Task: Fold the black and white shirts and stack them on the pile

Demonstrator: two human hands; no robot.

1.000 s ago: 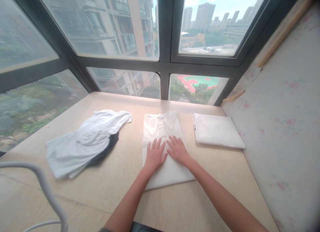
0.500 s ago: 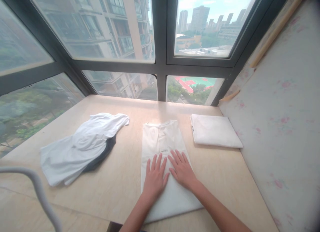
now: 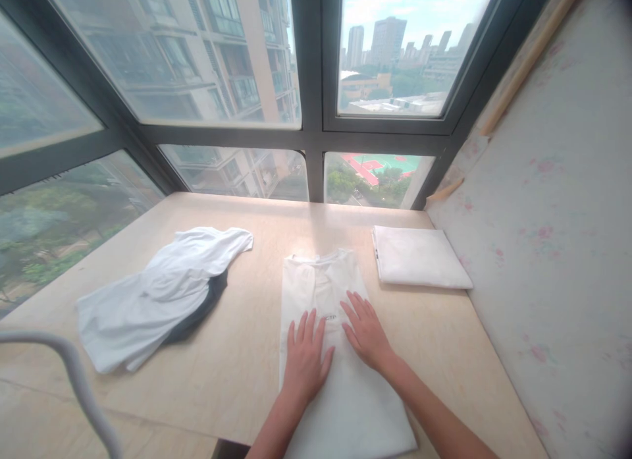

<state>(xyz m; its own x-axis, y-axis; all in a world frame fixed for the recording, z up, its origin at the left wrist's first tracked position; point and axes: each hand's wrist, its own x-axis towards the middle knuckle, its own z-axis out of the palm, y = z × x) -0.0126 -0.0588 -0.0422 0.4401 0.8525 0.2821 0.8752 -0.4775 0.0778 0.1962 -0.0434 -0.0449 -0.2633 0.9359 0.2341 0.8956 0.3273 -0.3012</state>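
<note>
A white T-shirt, its sides folded in to a long rectangle, lies on the pale wooden surface in front of me. Its collar points at the window, and small dark lettering shows on the chest. My left hand rests flat on the shirt's left half, fingers stretched out just below the lettering. On the right half lies my right hand, also flat, its fingers spread close to the shirt's right edge. Neither hand grips any cloth.
A loose white garment with a dark part under it lies at the left. To the right, by the papered wall, sits a folded white cloth. A grey curved tube crosses the lower left. Window frames rise behind.
The shirt has slid a little towards me, with both palms on it. My right hand has shifted slightly right, so the hands are farther apart. The view has moved slightly.
</note>
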